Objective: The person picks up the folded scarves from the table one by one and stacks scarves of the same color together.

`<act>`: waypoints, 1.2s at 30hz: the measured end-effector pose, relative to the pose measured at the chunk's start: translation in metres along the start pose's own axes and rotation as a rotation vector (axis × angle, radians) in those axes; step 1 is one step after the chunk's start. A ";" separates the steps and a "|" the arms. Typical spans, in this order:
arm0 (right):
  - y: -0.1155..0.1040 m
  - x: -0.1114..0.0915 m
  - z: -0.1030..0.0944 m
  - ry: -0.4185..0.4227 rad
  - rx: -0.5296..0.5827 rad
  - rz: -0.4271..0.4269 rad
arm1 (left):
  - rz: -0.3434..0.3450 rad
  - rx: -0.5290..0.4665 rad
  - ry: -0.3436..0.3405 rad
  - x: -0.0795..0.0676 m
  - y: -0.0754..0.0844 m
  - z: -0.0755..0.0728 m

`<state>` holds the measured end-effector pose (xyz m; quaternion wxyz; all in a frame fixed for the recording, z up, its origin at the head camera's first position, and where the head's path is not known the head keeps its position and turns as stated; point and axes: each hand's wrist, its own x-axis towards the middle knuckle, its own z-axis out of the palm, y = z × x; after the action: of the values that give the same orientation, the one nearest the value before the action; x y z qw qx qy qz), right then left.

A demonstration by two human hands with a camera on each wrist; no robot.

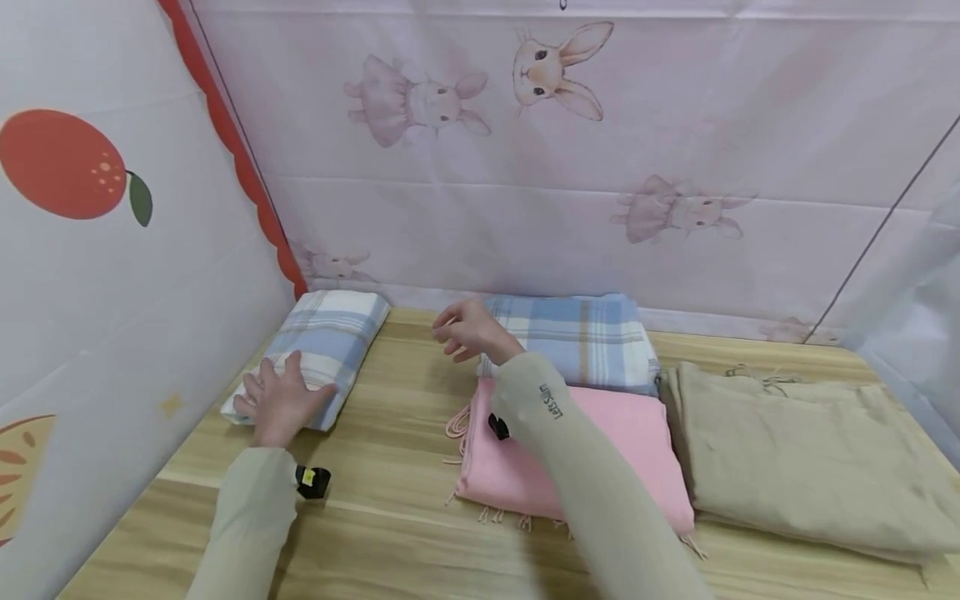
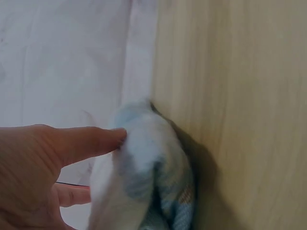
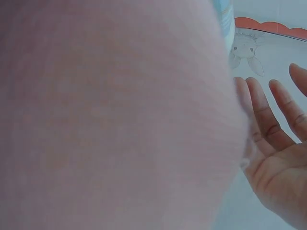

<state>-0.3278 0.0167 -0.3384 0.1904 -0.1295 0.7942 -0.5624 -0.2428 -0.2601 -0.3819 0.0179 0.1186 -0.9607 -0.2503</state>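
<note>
My left hand point(image 1: 283, 402) rests with spread fingers on a folded white-and-blue plaid cloth point(image 1: 330, 333) at the table's left side. In the left wrist view, one outstretched finger point(image 2: 96, 143) touches the side of that cloth point(image 2: 144, 158). My right hand point(image 1: 476, 329) hovers over the middle of the table with nothing in it, its fingers loosely bent. Beside it lies a second folded plaid cloth point(image 1: 577, 337), blue and white with a tan stripe. The right wrist view shows the palm and relaxed fingers of the right hand point(image 3: 283, 163).
A folded pink fringed cloth point(image 1: 615, 425) lies in front of the second plaid one, under my right sleeve point(image 1: 592, 467). To its right is a folded beige cloth point(image 1: 810, 467). Printed fabric walls point(image 1: 480, 225) border the wooden table point(image 1: 397, 467) at the back and left.
</note>
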 end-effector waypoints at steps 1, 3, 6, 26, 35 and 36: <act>0.000 0.000 0.001 -0.006 0.003 0.001 | 0.001 0.011 -0.003 0.001 -0.001 0.000; 0.000 -0.001 0.002 -0.019 0.008 0.005 | 0.001 0.034 -0.004 0.003 -0.003 0.001; -0.001 -0.001 0.003 -0.033 0.009 0.010 | 0.014 0.055 -0.001 0.003 -0.006 0.001; 0.002 0.007 0.016 -0.087 0.022 0.081 | 0.113 0.131 -0.067 -0.004 -0.008 -0.002; 0.003 0.008 0.018 -0.050 0.023 0.138 | 0.239 0.140 -0.093 -0.021 -0.004 -0.002; 0.003 0.008 0.018 -0.044 0.021 0.141 | 0.255 0.135 -0.094 -0.022 -0.004 -0.002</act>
<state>-0.3269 -0.0010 -0.3474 0.2483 -0.0833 0.7910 -0.5529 -0.2204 -0.2588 -0.3814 -0.0033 -0.0151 -0.9824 -0.1859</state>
